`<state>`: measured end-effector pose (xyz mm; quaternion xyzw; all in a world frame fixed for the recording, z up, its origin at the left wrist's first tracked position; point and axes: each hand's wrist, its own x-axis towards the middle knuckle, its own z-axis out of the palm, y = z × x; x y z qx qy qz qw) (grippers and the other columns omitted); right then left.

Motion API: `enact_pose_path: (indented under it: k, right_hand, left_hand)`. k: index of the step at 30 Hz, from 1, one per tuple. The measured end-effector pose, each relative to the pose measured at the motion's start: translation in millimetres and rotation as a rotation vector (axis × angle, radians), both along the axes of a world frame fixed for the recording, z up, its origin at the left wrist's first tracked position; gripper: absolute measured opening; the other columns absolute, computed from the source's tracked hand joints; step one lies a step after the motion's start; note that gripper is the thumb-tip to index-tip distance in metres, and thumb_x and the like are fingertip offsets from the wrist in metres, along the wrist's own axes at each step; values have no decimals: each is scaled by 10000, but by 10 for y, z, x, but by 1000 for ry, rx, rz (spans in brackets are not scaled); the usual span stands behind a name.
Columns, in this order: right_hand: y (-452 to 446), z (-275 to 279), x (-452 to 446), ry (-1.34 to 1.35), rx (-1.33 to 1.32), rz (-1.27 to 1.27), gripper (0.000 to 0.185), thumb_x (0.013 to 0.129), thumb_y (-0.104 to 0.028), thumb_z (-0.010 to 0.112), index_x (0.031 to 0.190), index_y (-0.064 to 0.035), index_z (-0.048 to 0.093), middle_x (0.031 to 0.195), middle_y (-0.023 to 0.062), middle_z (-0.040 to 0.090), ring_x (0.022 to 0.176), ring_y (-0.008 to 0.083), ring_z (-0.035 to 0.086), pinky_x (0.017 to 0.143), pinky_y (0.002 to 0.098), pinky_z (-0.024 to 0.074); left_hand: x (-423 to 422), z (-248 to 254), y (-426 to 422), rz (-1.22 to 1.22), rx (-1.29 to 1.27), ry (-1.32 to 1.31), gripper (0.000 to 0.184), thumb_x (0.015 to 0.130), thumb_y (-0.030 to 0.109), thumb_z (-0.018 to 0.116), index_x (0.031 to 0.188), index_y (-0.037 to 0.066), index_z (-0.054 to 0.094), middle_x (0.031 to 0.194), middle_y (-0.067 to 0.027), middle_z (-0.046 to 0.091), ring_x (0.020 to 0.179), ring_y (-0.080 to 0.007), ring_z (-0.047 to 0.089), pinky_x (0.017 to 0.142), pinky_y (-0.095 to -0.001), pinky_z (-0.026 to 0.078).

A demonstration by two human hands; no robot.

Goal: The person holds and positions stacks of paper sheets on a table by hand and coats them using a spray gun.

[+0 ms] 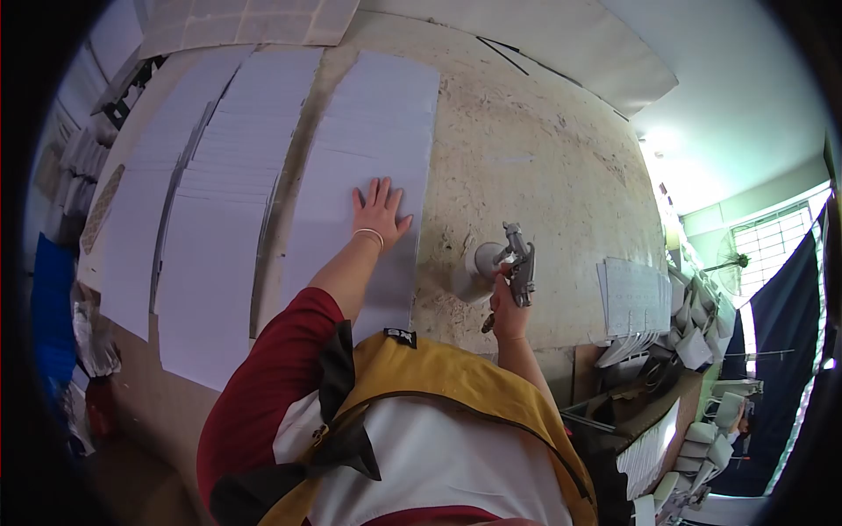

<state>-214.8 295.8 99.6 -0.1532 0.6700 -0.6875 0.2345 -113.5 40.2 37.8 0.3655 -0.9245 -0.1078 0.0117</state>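
My left hand [381, 210] lies flat with its fingers spread on a long white sheet [373, 114] in the middle of the table. A thin pale band circles that wrist. In my right hand [507, 316] is a grey metal spray gun [524, 267], my fingers wrapped around its handle. A whitish cup [478, 267] is joined to the gun on its left side. The gun is above the table, just right of the sheet's edge. Part of my right-hand grip is hidden behind the gun.
Overlapping rows of white sheets [215, 219] cover the table's left side. The worn, stained tabletop [544, 167] shows on the right. A small stack of printed sheets [636, 298] sits at the right edge. White folded pieces [697, 324] are piled beyond it. Thin black strips [502, 53] lie at the back.
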Motion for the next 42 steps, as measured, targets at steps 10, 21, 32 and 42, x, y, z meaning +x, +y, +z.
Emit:
enact_pose_path:
  k: [10, 21, 32, 42]
  right_hand:
    - [-607, 867, 109, 49, 164, 220, 106, 868, -124, 558, 944, -53, 573, 750, 21, 598, 408, 64, 433, 361, 213, 299]
    - [-558, 499, -5, -12, 292, 334, 104, 858, -148, 582, 906, -56, 576, 710, 33, 596, 422, 83, 467, 374, 219, 344]
    - [-191, 581, 174, 24, 238, 338, 87, 844, -134, 591, 868, -55, 565, 656, 14, 551, 433, 75, 457, 384, 227, 341]
    - [-43, 639, 278, -64, 229, 285, 68, 847, -126, 571, 837, -61, 553, 636, 1, 528, 433, 67, 444, 394, 222, 323]
  left_hand:
    - [52, -30, -43, -23, 18, 102, 606, 886, 484, 412, 1399, 177, 308, 1498, -107, 153, 1388, -278, 109, 1081, -575, 81]
    - [22, -52, -21, -8, 33, 121, 604, 881, 482, 423, 1392, 174, 323, 1492, -111, 173, 1384, -285, 120, 1082, -575, 80]
    - [25, -36, -17, -17, -17, 103, 597, 874, 472, 441, 1383, 177, 337, 1486, -117, 186, 1377, -291, 145, 1080, -577, 85]
    - [11, -62, -27, -9, -19, 87, 607, 873, 471, 435, 1390, 172, 326, 1486, -118, 185, 1384, -292, 131, 1080, -576, 84]
